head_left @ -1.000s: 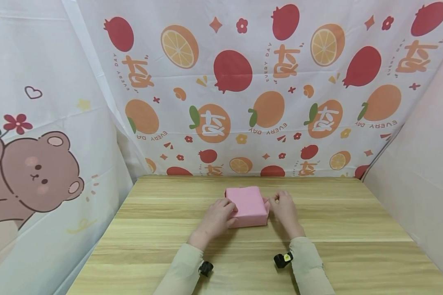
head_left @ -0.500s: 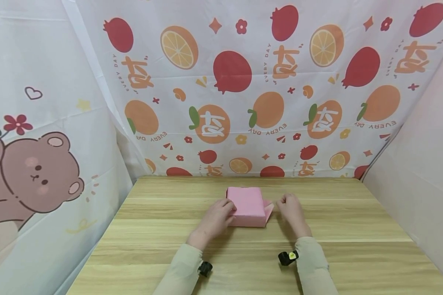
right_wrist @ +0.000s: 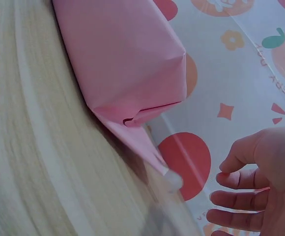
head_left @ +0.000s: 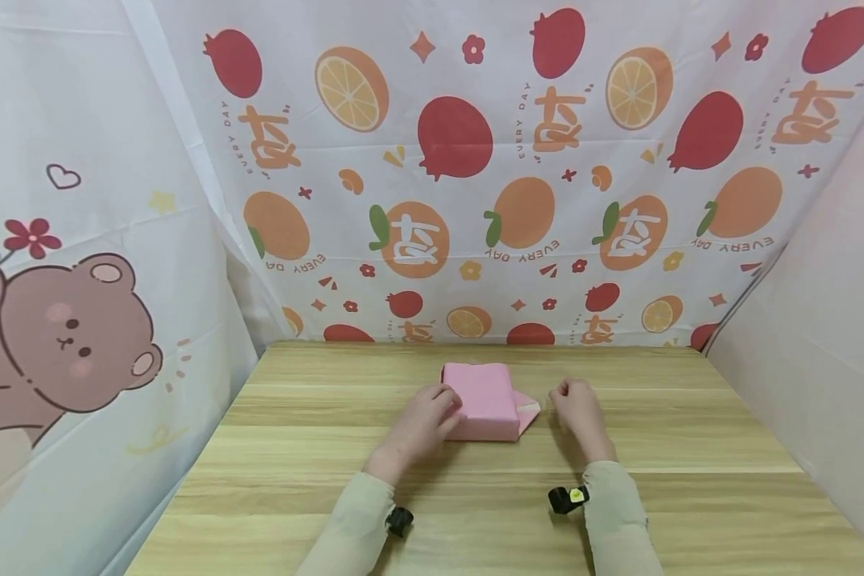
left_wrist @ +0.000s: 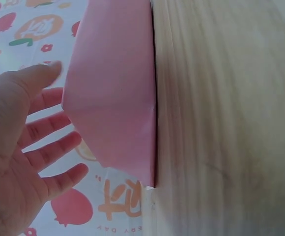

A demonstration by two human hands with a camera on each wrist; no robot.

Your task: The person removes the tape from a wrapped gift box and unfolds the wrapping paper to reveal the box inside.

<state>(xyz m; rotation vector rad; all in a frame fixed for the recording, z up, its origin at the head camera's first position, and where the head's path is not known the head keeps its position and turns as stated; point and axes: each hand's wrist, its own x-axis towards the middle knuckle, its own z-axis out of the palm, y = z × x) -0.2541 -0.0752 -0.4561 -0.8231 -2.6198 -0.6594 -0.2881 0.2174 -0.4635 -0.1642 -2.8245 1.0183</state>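
A box wrapped in pink paper (head_left: 481,390) lies on the wooden table. From its right end sticks out a pointed paper flap (head_left: 524,420), and a whitish, see-through strip like tape (right_wrist: 173,181) is at the flap's tip. My left hand (head_left: 421,420) rests at the box's left side. In the left wrist view its fingers are spread and loosely bent by the box's upper edge, gripping nothing. Just right of the flap, apart from it, is my right hand (head_left: 582,412). Its fingers are loosely bent, thumb close to the forefinger, with nothing visible between them.
The wooden table (head_left: 317,480) runs back to a white curtain (head_left: 461,240) printed with fruit. Another curtain (head_left: 209,320) with a bear hangs at the left, and a plain pale one (head_left: 806,320) at the right. Each wrist wears a small black camera (head_left: 567,499).
My right hand has let go of the paper at the box's right end and moved right. The flap now points outward with the whitish strip showing. My left hand has stayed in place.
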